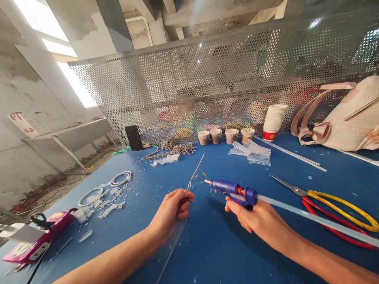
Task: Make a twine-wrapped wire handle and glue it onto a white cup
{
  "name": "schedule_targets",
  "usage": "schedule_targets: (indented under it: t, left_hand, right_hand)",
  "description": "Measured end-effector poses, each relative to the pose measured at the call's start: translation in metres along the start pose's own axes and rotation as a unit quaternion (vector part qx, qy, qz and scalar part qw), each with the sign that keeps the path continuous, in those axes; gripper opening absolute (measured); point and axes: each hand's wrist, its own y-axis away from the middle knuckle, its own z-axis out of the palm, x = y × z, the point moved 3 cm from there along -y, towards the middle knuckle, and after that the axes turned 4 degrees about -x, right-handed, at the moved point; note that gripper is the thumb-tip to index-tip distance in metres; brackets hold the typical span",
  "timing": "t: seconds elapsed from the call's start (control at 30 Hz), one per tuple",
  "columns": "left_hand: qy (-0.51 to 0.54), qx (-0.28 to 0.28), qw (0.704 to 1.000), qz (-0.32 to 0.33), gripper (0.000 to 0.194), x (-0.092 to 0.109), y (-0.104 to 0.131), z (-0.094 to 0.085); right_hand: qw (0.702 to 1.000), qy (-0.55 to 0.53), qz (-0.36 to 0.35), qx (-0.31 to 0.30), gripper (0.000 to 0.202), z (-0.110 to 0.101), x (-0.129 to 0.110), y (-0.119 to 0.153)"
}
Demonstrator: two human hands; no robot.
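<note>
My left hand (pixel 173 207) pinches a thin twisted cord (pixel 195 172) between thumb and fingers. One end of the cord points up and away from me, and a thin strand trails below the hand toward the table's near edge. In my right hand (pixel 263 223) is a blue glue gun (pixel 231 190), its nozzle aimed left at the cord, with a small gap between them. A long translucent glue stick (pixel 314 219) runs out of the gun's back. Fine glue threads seem to hang near the nozzle.
Scissors (pixel 300 192) with red and yellow handles lie right. Behind are several small cups (pixel 231 136), stacked paper cups (pixel 272 122), white strips (pixel 251 152), cord bundles (pixel 182 148), a phone (pixel 134 138) and a backpack (pixel 352 114). White rings (pixel 121 178), scraps and a pink power strip (pixel 44 238) lie left.
</note>
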Motion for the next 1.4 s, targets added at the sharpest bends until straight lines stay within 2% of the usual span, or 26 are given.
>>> schedule_targets:
  t: [0.13, 0.27, 0.43, 0.6, 0.73, 0.9, 1.07, 1.27, 1.4]
  left_hand:
    - [0.012, -0.04, 0.999, -0.011, 0.018, -0.005, 0.004, 0.006]
    - [0.022, -0.061, 0.998, -0.013, 0.018, -0.007, 0.007, 0.009]
    - [0.023, -0.083, 0.996, -0.031, 0.02, -0.01, 0.009, 0.011]
    - [0.029, -0.106, 0.993, -0.039, 0.019, -0.008, 0.013, 0.014]
    - [0.027, -0.11, 0.993, -0.045, 0.02, -0.008, 0.017, 0.013]
    - [0.042, -0.102, 0.993, -0.052, 0.018, -0.008, 0.018, 0.012]
    - [0.041, -0.093, 0.994, -0.05, 0.02, -0.006, 0.017, 0.011]
    - [0.044, -0.093, 0.994, -0.041, 0.02, -0.006, 0.017, 0.008]
    - [0.045, -0.109, 0.992, -0.035, 0.019, -0.007, 0.017, 0.007]
  right_hand:
    - [0.996, 0.058, -0.056, 0.033, 0.029, 0.008, -0.011, 0.009]
    - [0.995, 0.076, -0.047, 0.053, 0.027, 0.01, -0.013, 0.013]
    - [0.995, 0.046, -0.027, 0.081, 0.033, 0.011, -0.011, 0.014]
    - [0.994, 0.074, -0.033, 0.074, 0.033, 0.013, -0.015, 0.014]
    - [0.99, 0.123, -0.05, 0.053, 0.034, 0.012, -0.021, 0.015]
    - [0.987, 0.139, -0.048, 0.071, 0.034, 0.01, -0.02, 0.015]
    - [0.98, 0.152, -0.113, 0.058, 0.032, 0.013, -0.022, 0.015]
    - [0.978, 0.16, -0.089, 0.098, 0.03, 0.008, -0.017, 0.015]
    - [0.978, 0.16, -0.109, 0.08, 0.03, 0.013, -0.015, 0.015]
